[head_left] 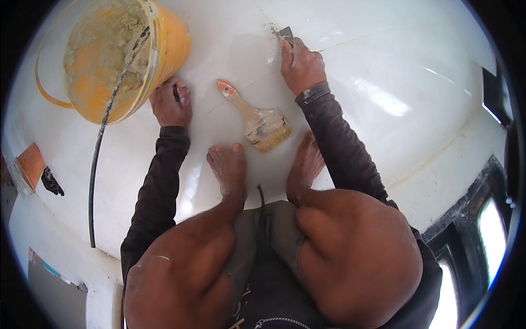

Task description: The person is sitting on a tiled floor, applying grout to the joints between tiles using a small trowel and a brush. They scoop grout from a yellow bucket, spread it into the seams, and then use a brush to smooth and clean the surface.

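Note:
My right hand [303,67] is closed around a small putty knife [286,35], its grey blade against the glossy white tiled floor [350,71] beside a seam with crumbs of paste. My left hand [172,103] rests with curled fingers against the lower side of a yellow bucket [172,41]. Something dark shows between those fingers, too little of it to name. Grey-beige paste [112,46] coats the inside of the bucket. Between my hands a wide flat paintbrush [255,118] lies on the tiles, its wooden handle red at the tip and its bristles toward my feet.
A long thin dark rod [101,137] leans out of the bucket and down to the floor. The bucket's yellow handle [46,90] hangs to its left. Farther left lie an orange-brown piece [31,164] and a black scrap [51,181]. Dark-framed glass panels [466,247] stand at right.

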The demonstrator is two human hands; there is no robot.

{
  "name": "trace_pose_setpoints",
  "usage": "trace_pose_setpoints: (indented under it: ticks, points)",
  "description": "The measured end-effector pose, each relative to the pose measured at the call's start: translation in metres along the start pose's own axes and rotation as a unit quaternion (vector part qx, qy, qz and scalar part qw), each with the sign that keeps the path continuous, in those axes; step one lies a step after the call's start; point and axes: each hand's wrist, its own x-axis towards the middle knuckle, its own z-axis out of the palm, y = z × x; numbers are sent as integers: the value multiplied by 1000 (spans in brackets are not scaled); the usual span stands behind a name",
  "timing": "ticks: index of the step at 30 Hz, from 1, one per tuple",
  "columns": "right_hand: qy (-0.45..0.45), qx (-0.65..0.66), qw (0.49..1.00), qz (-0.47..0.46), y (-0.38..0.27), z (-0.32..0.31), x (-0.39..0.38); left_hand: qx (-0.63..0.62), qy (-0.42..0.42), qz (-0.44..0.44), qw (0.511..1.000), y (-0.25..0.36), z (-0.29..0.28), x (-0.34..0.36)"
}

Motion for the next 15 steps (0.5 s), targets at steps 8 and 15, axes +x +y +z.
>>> trace_pose_setpoints:
  ticks: [8, 15]
  points:
    - [27, 104, 994, 19, -8, -10, 27, 16, -16, -28, 999, -2, -3, 13]
    - [-24, 40, 998, 39, -2, 26, 44, -9, 10, 9, 1000, -11, 2, 14]
